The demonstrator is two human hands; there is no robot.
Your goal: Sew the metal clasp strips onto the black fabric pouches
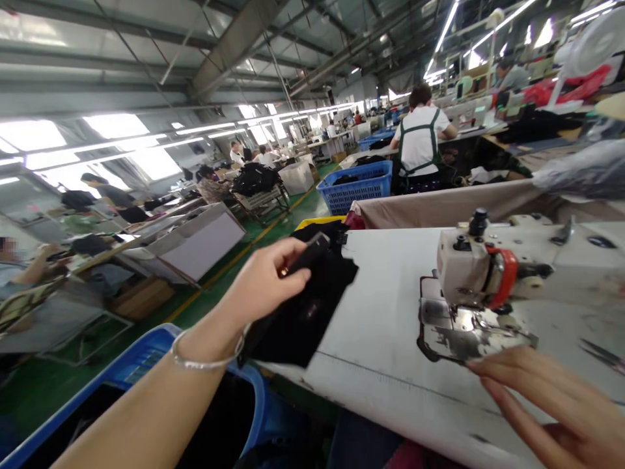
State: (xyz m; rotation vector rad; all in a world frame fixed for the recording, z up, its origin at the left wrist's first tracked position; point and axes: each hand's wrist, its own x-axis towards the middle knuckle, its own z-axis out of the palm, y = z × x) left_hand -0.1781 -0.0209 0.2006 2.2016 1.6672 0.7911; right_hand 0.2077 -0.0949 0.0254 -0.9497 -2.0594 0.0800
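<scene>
My left hand, with a silver bangle on the wrist, is closed on a folded edge of black fabric at the left end of the white sewing table. The cloth lies partly on the tabletop and hangs over its left edge. My right hand is at the lower right with its fingers stretched out and nothing visible in them. Its fingertips are by the front edge of the metal plate of the sewing machine; whether they touch it I cannot tell.
Scissors lie at the table's right. A blue basket with dark contents stands below my left arm. Another blue basket stands ahead, beside a person in a white shirt. Green floor runs along the left.
</scene>
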